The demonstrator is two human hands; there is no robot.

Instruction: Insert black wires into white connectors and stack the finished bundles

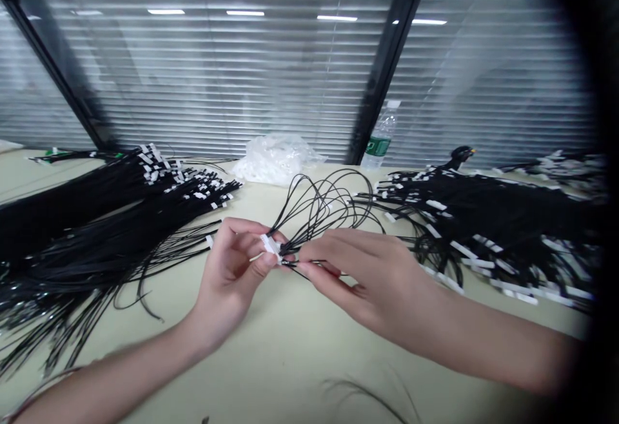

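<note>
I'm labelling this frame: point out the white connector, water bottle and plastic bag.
white connector (269, 245), head view, its body
water bottle (379, 147), head view, green label
plastic bag (275, 161), head view, crumpled middle

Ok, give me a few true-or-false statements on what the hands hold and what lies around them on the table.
1. The left hand pinches a white connector. True.
2. The right hand rests flat on the table. False: it pinches black wires beside the connector.
3. The black wires loop away toward the window. True.
4. The water bottle lies on its side. False: it stands upright.
5. A left wire pile and a right wire pile flank the hands. True.
</note>
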